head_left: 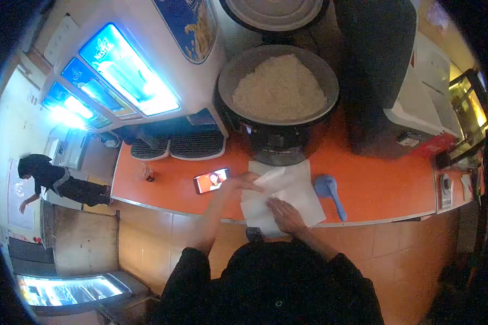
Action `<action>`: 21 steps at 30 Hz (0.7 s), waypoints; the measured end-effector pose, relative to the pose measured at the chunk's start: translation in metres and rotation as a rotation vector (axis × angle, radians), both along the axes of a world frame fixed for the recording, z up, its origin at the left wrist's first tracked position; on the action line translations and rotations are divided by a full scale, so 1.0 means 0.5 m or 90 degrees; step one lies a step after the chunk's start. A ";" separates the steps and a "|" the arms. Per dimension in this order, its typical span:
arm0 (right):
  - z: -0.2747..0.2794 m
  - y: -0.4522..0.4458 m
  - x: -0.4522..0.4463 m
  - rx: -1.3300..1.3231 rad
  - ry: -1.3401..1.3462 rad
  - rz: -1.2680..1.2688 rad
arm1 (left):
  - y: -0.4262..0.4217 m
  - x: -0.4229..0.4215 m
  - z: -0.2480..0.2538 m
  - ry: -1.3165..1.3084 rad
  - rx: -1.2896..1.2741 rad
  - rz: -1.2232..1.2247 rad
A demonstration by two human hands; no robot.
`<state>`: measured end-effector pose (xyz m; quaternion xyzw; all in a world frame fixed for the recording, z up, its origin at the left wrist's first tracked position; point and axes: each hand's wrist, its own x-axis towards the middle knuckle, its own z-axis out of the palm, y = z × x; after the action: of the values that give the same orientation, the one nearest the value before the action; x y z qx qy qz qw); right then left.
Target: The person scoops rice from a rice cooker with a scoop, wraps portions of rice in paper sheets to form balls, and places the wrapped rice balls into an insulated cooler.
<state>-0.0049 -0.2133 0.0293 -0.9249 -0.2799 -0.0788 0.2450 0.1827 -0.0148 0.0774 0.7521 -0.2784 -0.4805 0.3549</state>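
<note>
White paper sheets (303, 189) lie on the orange counter (385, 187), reaching over its front edge. My left hand (245, 181) is at the upper left part of the paper, its fingers blurred. On the lower middle of the paper rests my right hand (285, 214), fingers stretched out over the sheet. A phone (211, 180) with a lit screen lies left of my left hand. To the right of the paper is a blue scoop (326, 188), its handle pointing toward the front edge. Behind the paper, a wide bowl (226, 86) of white grains (282, 86) stands on a dark base.
A drink machine (195, 81) with lit panels stands at the back left, a small jar (148, 173) before it. A dark and white machine (423, 111) occupies the back right. Far left, a person (57, 181) in dark clothes stands with an arm extended.
</note>
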 end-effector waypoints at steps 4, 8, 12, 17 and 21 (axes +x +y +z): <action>-0.013 0.001 0.012 0.009 -0.035 0.015 | -0.058 0.015 -0.086 -0.335 0.241 -0.031; -0.002 0.001 0.026 0.003 -0.028 0.001 | -0.018 -0.099 -0.054 -0.473 -0.036 0.060; -0.047 -0.003 0.028 0.038 -0.100 0.020 | -0.002 -0.209 -0.071 -0.413 -0.213 0.189; -0.112 -0.021 0.029 0.027 -0.093 0.019 | -0.023 -0.273 -0.075 -0.575 -0.163 0.193; -0.046 -0.037 0.043 -0.074 -0.199 0.031 | -0.048 -0.313 -0.091 -0.733 0.000 0.139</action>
<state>0.0168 -0.2319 0.0064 -0.9068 -0.3412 -0.1994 0.1466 0.0261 -0.0387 0.0318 0.9163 -0.3476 0.0449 0.1936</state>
